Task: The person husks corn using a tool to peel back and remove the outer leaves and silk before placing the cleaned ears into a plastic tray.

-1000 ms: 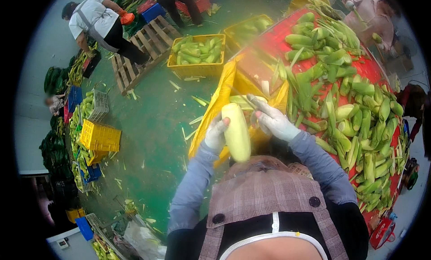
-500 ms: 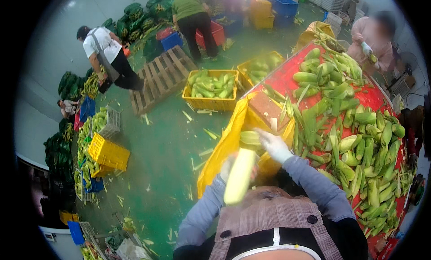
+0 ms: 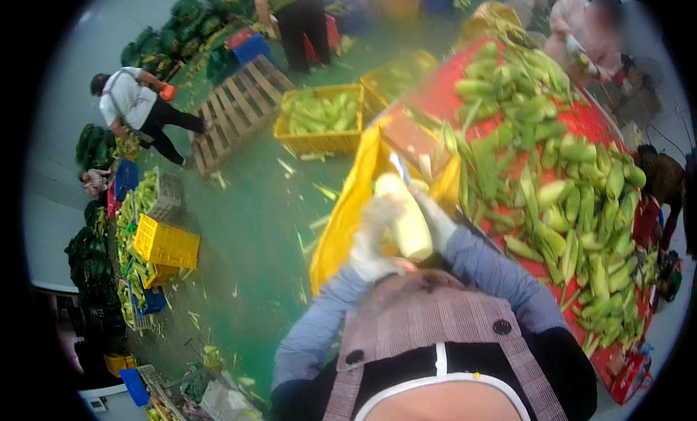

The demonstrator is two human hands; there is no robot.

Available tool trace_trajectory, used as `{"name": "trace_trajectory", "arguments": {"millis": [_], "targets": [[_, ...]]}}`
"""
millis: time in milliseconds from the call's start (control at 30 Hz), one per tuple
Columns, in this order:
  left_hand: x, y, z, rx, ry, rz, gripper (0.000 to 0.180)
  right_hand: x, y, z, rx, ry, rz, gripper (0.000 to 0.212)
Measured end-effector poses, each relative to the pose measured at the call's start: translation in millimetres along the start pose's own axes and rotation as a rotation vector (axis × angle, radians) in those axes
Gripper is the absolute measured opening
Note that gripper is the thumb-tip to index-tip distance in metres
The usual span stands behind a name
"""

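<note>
A pale ear of corn (image 3: 406, 221), its husk off along the visible length, is held upright in front of my chest. My left hand (image 3: 375, 232), in a whitish glove, wraps round its left side. Against its right side is my right hand (image 3: 438, 221), also gloved, its fingers closed and partly hidden behind the ear. A thin pale-blue strip (image 3: 396, 164) sticks up beyond the ear by that hand; blur hides what it is. Just past my hands a yellow sack (image 3: 348, 210) gapes, with a brown board (image 3: 415, 139) at its far side.
Many green ears and loose husks cover the red table (image 3: 475, 148) on my right. Beyond the sack stands a yellow crate (image 3: 319, 141) of corn, near a wooden pallet (image 3: 239, 112). More crates (image 3: 167, 243) line the left. Co-workers stand at far left, far middle and far right.
Both hands have drawn the ear inward and turned it more upright. The green husk at its far end no longer shows. At far left, a co-worker has stepped along.
</note>
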State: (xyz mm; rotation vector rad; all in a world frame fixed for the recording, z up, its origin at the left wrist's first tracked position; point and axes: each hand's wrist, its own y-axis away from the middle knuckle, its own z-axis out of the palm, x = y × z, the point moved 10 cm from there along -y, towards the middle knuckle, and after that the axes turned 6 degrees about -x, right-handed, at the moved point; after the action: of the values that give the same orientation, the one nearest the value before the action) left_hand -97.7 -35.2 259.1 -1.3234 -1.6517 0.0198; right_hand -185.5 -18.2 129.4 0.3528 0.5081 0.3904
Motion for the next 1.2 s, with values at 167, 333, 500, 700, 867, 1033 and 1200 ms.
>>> {"name": "trace_trajectory", "arguments": {"millis": [167, 333, 500, 700, 867, 1033, 1200], "targets": [[-75, 35, 34, 0.159, 0.918, -0.571, 0.102, -48, 27, 20, 0.128, 0.921, -0.411, 0.065], [-80, 53, 44, -0.029, 0.640, -0.758, 0.069, -52, 52, 52, 0.103, 1.688, -0.624, 0.068], [-77, 67, 62, -0.106, 0.830, -0.775, 0.071, -45, 62, 59, 0.021, 1.950, -0.487, 0.056], [-69, 71, 61, -0.315, 0.554, -0.701, 0.067, -30, 56, 43, 0.057, 2.130, -0.358, 0.033], [-55, 73, 46, -0.155, 0.640, -0.658, 0.061, -19, 44, 36, 0.121, 2.141, -0.467, 0.028], [-58, 81, 42, -0.204, 0.538, -0.681, 0.060, -13, 35, 14, 0.202, 2.069, -0.576, 0.028], [-70, 98, 49, -0.352, 0.330, -0.643, 0.065, 4, 40, -10, 0.321, 2.010, -0.564, 0.025]]}}
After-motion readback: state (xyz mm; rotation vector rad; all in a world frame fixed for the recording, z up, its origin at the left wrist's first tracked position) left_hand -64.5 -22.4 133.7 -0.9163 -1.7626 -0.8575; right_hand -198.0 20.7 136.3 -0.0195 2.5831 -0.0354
